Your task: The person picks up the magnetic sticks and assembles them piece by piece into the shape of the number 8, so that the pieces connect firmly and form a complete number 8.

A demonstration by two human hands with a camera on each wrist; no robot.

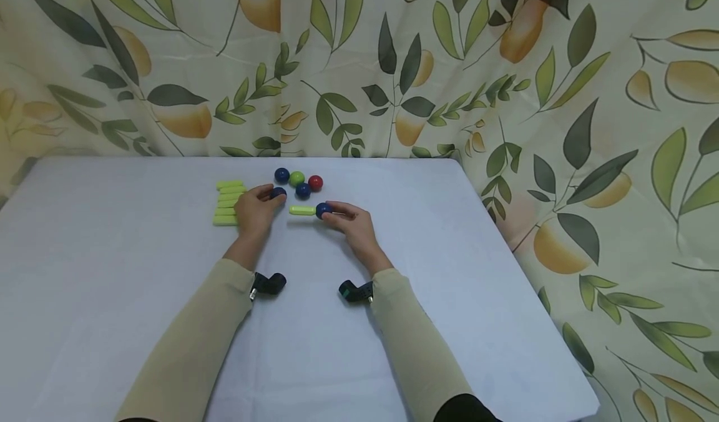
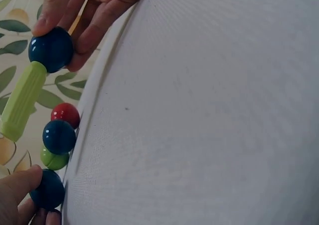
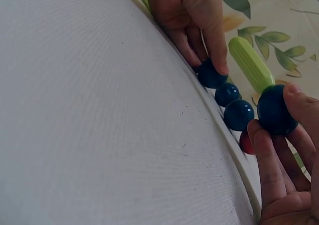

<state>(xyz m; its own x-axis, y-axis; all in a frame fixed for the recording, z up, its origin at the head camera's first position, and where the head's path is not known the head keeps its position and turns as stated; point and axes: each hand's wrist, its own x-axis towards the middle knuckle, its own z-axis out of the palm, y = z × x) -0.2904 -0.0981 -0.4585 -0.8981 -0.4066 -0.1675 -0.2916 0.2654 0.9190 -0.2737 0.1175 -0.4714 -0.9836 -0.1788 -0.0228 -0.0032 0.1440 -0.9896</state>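
Observation:
My right hand (image 1: 352, 225) pinches a dark blue ball (image 3: 275, 109) between thumb and fingertips. A light green ribbed stick (image 1: 302, 210) is joined to that ball and points left, held above the table. With thumb and fingers, my left hand (image 1: 258, 213) grips another blue ball (image 2: 48, 190) low near the tabletop, just left of the stick's free end. Behind the hands sit two more blue balls (image 1: 303, 190), a green ball (image 1: 296, 178) and a red ball (image 1: 315, 183), grouped closely together.
Several light green sticks (image 1: 226, 220) lie in a stacked row left of my left hand, which partly covers them. The white-covered table (image 1: 314, 347) ends at the back against a leaf-patterned curtain (image 1: 359, 66).

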